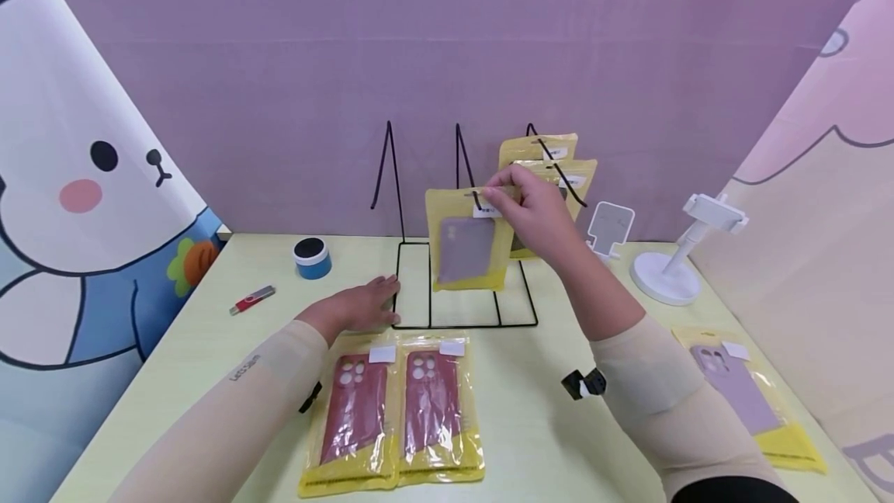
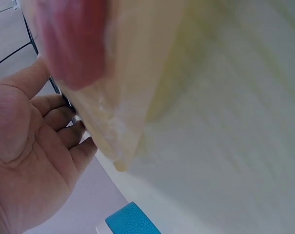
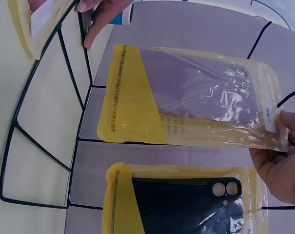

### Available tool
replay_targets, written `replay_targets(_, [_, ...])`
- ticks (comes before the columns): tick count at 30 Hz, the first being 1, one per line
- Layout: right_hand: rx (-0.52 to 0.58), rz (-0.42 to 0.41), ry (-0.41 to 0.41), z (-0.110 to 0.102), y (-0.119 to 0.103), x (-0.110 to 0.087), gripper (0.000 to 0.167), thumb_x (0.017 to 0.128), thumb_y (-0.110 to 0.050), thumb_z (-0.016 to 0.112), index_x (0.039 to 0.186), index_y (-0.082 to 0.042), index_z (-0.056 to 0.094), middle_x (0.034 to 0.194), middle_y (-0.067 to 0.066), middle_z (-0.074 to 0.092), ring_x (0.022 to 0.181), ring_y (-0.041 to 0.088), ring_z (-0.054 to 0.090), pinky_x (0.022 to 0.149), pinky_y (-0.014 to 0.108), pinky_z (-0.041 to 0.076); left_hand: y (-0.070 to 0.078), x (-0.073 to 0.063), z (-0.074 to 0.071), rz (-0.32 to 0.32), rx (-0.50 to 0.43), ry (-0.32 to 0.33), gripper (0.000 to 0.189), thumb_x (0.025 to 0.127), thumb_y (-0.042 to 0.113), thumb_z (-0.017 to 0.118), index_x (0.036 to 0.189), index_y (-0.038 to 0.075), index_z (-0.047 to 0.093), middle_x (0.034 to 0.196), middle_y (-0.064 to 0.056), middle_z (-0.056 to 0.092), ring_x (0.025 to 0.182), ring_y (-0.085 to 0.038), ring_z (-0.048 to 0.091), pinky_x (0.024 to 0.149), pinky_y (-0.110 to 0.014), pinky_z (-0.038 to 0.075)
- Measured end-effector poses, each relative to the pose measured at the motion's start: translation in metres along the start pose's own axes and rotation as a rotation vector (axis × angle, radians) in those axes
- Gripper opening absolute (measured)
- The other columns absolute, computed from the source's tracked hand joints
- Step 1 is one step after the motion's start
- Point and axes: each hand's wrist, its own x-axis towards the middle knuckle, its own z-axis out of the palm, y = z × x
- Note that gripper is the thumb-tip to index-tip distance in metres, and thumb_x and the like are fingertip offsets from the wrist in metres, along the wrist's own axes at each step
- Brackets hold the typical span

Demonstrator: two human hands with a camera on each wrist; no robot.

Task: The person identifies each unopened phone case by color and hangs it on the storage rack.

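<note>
Pinching the top edge of a purple-cased packet [image 1: 466,251], the right hand [image 1: 534,212] holds it upright at the middle hook [image 1: 458,147], whose tip shows in front; a grip beside the slot likely keeps that opening lined up with the wire. The left hand [image 1: 363,305], fingers loosely extended, rests at the left side of the wire rack [image 1: 461,327], probably steadying it. Two hanging packets [image 1: 583,171] share the right hook [image 1: 559,166], toward the tabletop's [image 1: 531,449] far edge. Two red-cased packets [image 1: 433,402] lie flat by the near edge, seemingly for easy reach; another packet [image 1: 740,390] lies along the right edge.
</note>
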Motion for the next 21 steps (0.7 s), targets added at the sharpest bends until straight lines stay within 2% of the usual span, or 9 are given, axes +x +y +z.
replay_targets(11, [-0.08,0.068,0.0,0.002,0.003,0.02,0.031,0.097,-0.049,0.055,0.108,-0.021,0.061,0.08,0.003,0.056,0.064,0.023,0.046,0.056,0.036,0.042,0.0,0.001,0.001,-0.029,-0.026,-0.005,0.081,0.097,0.048,0.055,0.159,0.022,0.011,0.166,-0.009,0.004,0.152,-0.031,0.009,0.12,-0.053,0.021])
replay_targets(17, [-0.107,0.082,-0.005,0.003,0.005,0.033,0.031,0.098,-0.048,0.054,0.11,-0.02,0.061,0.087,0.001,0.062,0.063,0.021,0.047,0.056,0.036,0.043,0.001,0.0,0.001,-0.044,-0.036,-0.008,0.08,0.097,0.048,0.055,0.159,0.023,0.011,0.166,-0.008,0.004,0.153,-0.031,0.008,0.12,-0.053,0.021])
replay_targets(21, [-0.121,0.11,-0.016,0.004,0.007,0.043,0.032,0.098,-0.049,0.053,0.112,-0.021,0.06,0.101,-0.001,0.065,0.07,0.021,0.054,0.06,0.037,0.046,0.001,0.0,0.0,-0.032,-0.026,-0.005,0.08,0.098,0.047,0.055,0.159,0.021,0.011,0.166,-0.01,0.005,0.152,-0.032,0.008,0.12,-0.054,0.021])
